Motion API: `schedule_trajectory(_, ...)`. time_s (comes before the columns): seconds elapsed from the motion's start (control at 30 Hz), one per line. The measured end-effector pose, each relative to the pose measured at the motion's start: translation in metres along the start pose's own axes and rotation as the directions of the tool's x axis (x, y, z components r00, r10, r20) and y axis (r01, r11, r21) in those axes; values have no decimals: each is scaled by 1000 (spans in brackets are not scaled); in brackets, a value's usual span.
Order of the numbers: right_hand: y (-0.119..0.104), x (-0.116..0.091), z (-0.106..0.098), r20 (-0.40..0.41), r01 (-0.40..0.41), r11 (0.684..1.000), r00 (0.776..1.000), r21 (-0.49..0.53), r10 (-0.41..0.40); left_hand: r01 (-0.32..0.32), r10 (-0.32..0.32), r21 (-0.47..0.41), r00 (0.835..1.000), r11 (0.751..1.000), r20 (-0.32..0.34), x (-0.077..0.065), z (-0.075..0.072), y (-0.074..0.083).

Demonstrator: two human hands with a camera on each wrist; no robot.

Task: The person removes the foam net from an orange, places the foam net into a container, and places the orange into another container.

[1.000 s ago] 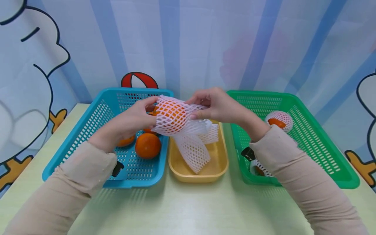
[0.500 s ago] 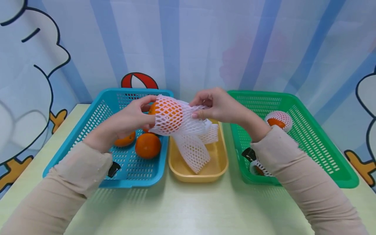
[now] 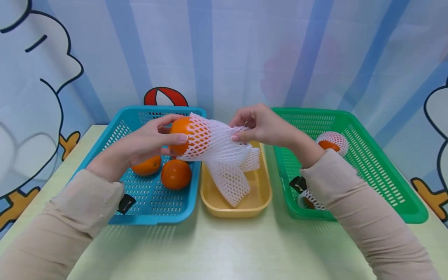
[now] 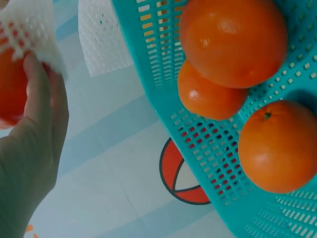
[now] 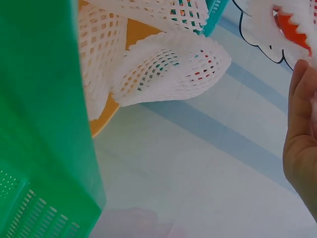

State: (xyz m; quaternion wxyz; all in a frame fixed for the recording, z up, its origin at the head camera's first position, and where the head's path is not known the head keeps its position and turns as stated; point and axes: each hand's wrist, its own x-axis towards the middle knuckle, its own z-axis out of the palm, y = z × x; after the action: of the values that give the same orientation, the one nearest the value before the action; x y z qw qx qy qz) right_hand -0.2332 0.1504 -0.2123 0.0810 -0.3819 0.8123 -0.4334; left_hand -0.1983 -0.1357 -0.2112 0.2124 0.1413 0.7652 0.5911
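Observation:
My left hand point(image 3: 143, 142) grips a bright orange point(image 3: 180, 126) above the blue basket's right side. Its left half is bare; a white foam net sleeve point(image 3: 224, 140) covers the right half. The sleeve's loose end is pinched between the thumb and fingers of my right hand point(image 3: 260, 124), above the yellow bin. In the left wrist view, the left hand point(image 4: 37, 134) holds the fruit at the left edge, with the net over its upper part. At the right edge of the right wrist view, only part of the right hand point(image 5: 301, 129) shows.
The blue basket point(image 3: 157, 218) at left holds several oranges, one of them point(image 3: 176, 175) near its right wall. Spare foam nets point(image 3: 231, 186) lie in the yellow bin point(image 3: 236, 212) between the baskets. The green basket point(image 3: 402, 186) at right holds netted fruit point(image 3: 332, 144).
My left hand has shifted left with the orange, and more of the fruit now shows bare outside the net. The right hand has edged slightly right, still pinching the sleeve's end.

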Motion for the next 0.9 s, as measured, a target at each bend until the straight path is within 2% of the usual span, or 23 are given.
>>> schedule_trajectory(0.1, 5, -3, -3, 18, -61, 998, 998, 2, 61, 19, -19, 19, 1000, 1000, 15, -4, -5, -3)
schedule_trajectory(0.27, 14, -10, -8, 122, -171, 985, 977, -37, 174, 93, -97, 154, 995, 984, 19, -11, -16, -9)
schedule_trajectory(0.33, 17, -11, -9, 171, -204, 975, 961, -84, 216, 122, -130, 225, 991, 967, 24, -13, -19, -11)
schedule_trajectory(0.43, 20, -11, -7, 242, -264, 955, 926, -132, 290, 152, -177, 300, 982, 942, 60, -14, -24, -15)
schedule_trajectory(0.6, 23, -11, -4, 301, -340, 922, 874, -184, 382, 176, -234, 343, 963, 923, 133, -14, -29, -21)
schedule_trajectory(0.73, 25, -12, -5, 311, -360, 905, 853, -228, 418, 206, -287, 417, 947, 886, 143, -14, -32, -25)
schedule_trajectory(0.9, 26, -14, -8, 318, -359, 890, 840, -282, 439, 203, -337, 535, 927, 820, 165, -16, -37, -28)
